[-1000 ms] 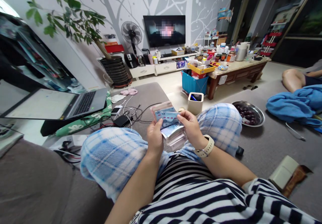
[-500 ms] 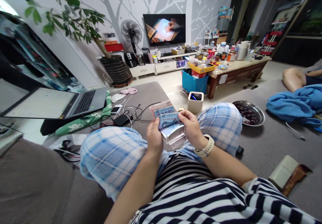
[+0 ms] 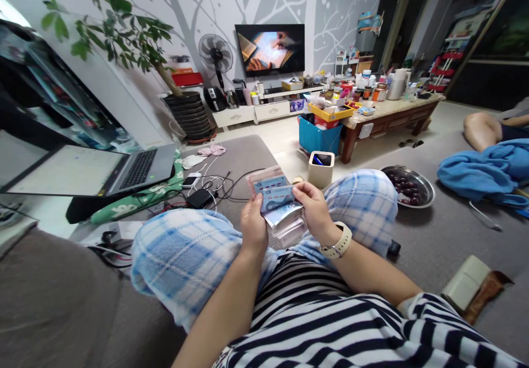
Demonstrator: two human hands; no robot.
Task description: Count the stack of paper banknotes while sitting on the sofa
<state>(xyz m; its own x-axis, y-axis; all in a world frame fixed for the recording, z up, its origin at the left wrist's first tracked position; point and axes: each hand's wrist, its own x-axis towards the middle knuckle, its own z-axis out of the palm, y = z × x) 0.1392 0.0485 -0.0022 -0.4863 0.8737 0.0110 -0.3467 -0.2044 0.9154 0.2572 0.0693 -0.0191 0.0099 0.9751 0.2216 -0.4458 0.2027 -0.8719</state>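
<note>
Between my knees, a stack of printed slips [image 3: 278, 198] is held in both hands. Blue slips lie on top, a pale pink one sticks out at the upper left, and whitish layered edges show below; their exact kind I cannot make out. My left hand [image 3: 253, 222] grips the left edge with the thumb on top. My right hand [image 3: 313, 205], with a cream watch [image 3: 339, 241] on its wrist, pinches the upper right side between thumb and fingers. The fingers under the stack are hidden.
A laptop [image 3: 140, 172] sits on a green cushion at left, with tangled cables [image 3: 219, 186] beside it. Past my right knee are a beige bin [image 3: 321, 172] and a steel bowl [image 3: 430, 197] of dark fruit. Another person's leg [image 3: 481, 130] rests near a blue cloth [image 3: 487, 167].
My hands and the stack hold nearly the same position. The picture on the television has changed slightly.
</note>
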